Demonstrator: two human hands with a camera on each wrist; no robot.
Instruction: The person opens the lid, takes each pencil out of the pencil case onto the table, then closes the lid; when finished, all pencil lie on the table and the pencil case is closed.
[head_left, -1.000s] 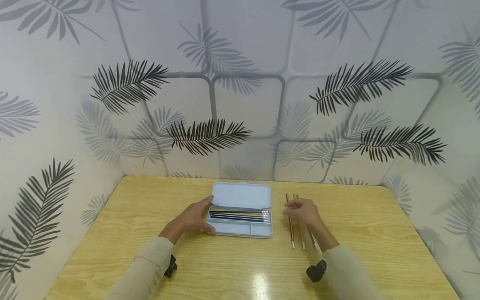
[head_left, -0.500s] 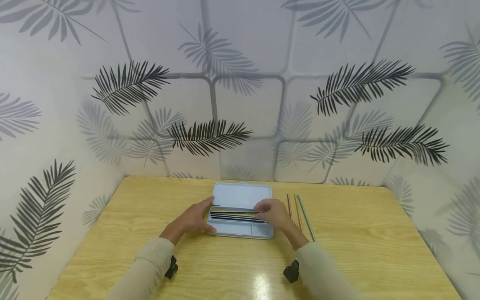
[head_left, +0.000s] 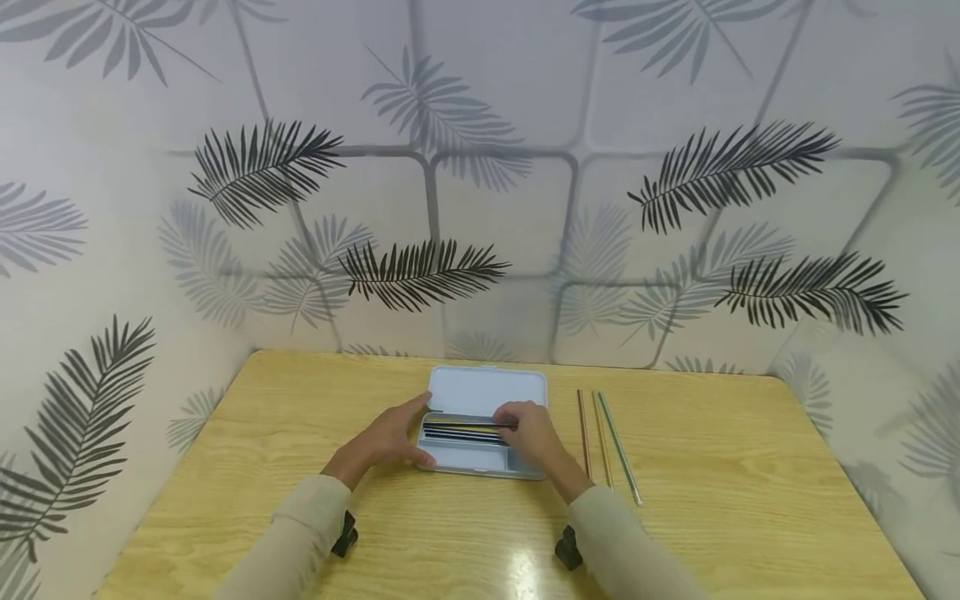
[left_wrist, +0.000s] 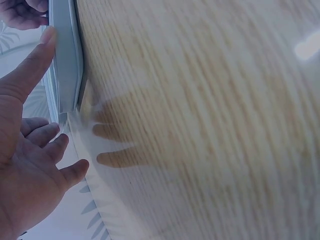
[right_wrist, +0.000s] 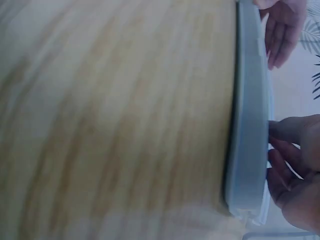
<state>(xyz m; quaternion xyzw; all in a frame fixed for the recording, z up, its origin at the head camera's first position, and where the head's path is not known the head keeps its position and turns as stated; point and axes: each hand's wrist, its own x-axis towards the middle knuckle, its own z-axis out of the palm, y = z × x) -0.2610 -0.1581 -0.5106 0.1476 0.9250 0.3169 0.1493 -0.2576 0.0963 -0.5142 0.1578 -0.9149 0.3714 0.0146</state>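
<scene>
A light blue pencil case (head_left: 461,456) lies with its lid (head_left: 487,387) laid back. Several dark pencils (head_left: 457,432) and something yellow fill its rear compartment. My left hand (head_left: 386,435) holds the case's left end, thumb on the front edge and forefinger at the back. In the left wrist view the thumb presses the case's front wall (left_wrist: 67,60), while the other fingers reach past the end. Over the right part of the case, my right hand (head_left: 528,432) pinches a dark pencil (head_left: 483,424) between thumb and fingertips. The case wall hides those fingertips in the right wrist view.
To the right of the case, a reddish pencil (head_left: 584,429), a yellow pencil (head_left: 603,437) and a green pencil (head_left: 618,442) lie side by side on the wooden table (head_left: 720,483). A wall (head_left: 495,325) with leaf patterns stands right behind the table.
My right hand has moved left from above the three loose pencils to the case and taken hold of a dark pencil there. The left hand stays on the case.
</scene>
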